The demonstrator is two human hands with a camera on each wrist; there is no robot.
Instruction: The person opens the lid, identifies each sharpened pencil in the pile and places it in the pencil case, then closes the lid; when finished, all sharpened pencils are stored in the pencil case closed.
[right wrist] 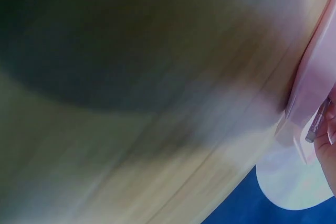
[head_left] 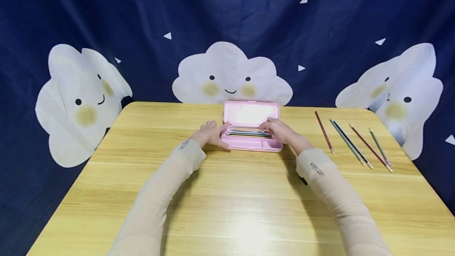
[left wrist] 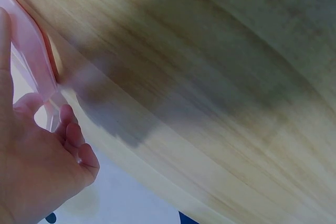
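Observation:
A pink pencil case [head_left: 245, 148] lies with its lid [head_left: 232, 113] raised at the back of the table. Several pencils [head_left: 247, 133] lie lengthwise in its long rear compartment. My left hand [head_left: 212, 134] holds the case's left end, thumb at the front corner and forefinger near the hinge; the other fingers are loosely bent beyond it in the left wrist view. Over the right part of the case, my right hand [head_left: 281, 131] pinches a pencil [right wrist: 318, 123], whose blunt end pokes out from the fingers in the right wrist view. Most of that pencil is hidden.
Right of the case, several loose pencils lie slanted on the wooden table [head_left: 227, 200], among them a dark red pencil [head_left: 324, 131] and a green pencil [head_left: 379, 147]. Behind the table's far edge hangs a dark blue curtain [head_left: 149, 19] with white clouds.

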